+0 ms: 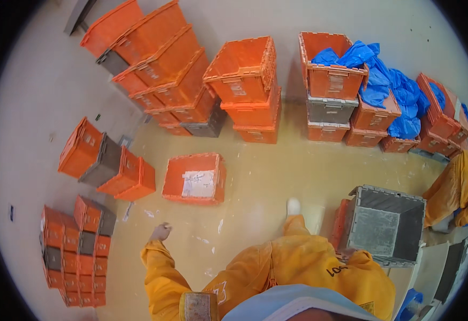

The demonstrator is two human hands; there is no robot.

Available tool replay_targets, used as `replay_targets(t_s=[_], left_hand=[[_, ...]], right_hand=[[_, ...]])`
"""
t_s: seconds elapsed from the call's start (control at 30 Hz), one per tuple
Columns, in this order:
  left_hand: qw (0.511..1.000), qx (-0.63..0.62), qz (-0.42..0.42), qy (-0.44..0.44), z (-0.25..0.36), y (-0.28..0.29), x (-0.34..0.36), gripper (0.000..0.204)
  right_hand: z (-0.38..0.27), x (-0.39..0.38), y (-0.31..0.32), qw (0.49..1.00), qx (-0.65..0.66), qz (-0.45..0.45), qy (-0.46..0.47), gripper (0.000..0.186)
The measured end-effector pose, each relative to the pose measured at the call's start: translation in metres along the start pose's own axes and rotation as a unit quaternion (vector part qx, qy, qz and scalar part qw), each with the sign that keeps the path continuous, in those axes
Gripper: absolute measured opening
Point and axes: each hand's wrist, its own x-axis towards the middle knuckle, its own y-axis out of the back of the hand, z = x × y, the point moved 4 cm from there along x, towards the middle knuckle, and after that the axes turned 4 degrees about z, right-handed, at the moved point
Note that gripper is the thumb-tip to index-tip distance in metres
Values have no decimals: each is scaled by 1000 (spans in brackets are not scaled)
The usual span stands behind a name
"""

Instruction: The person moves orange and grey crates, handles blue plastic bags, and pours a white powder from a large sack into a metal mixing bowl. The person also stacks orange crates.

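My left hand [160, 232] hangs out to the left over the floor, its fingers curled in, and I see nothing in it. An orange crate [220, 184] stands on the floor ahead of it, with a white sheet of paper [198, 183] inside. At my right side, my right hand [347, 253] is at the near left corner of an open grey crate [360, 255], its fingers partly hidden by the yellow sleeve and seemingly closed on the rim. The inside of this grey crate shows bare. Part of another orange crate [339, 220] shows at its left side.
Stacks of orange and grey crates line the left wall [76, 251] and far wall [250, 115]. Blue plastic sheeting [405, 96] spills over crates at the far right. A person in yellow clothing [453, 187] is at the right edge. White scraps [220, 226] lie on the floor.
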Motion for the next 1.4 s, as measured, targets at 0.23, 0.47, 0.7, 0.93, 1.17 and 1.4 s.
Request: replay_targets(t_s=[0.23,0.47,0.7,0.93,1.17,1.4], left_hand=[[991,-1,114,-73,127,142,112,56],[929,-139,248,-235,239,289,226,50],[870,-216,251,-364,399,464,278,46],[801,-162,392,-422,510,629,418,57],[838,-283,311,-349,570,640,557,69],[794,-434,258,-339,544,631,573,52]], right_hand=[[-99,81,71,997,37,-36,-55,46],[-388,183,349,952,84,115,270,55],[-646,83,580,831,150,299,444,60],[-795,70,679,773,157,498,361,79],[-846,129,691,841,238,468,126,73],[-846,140,682,788,283,500,221,59]])
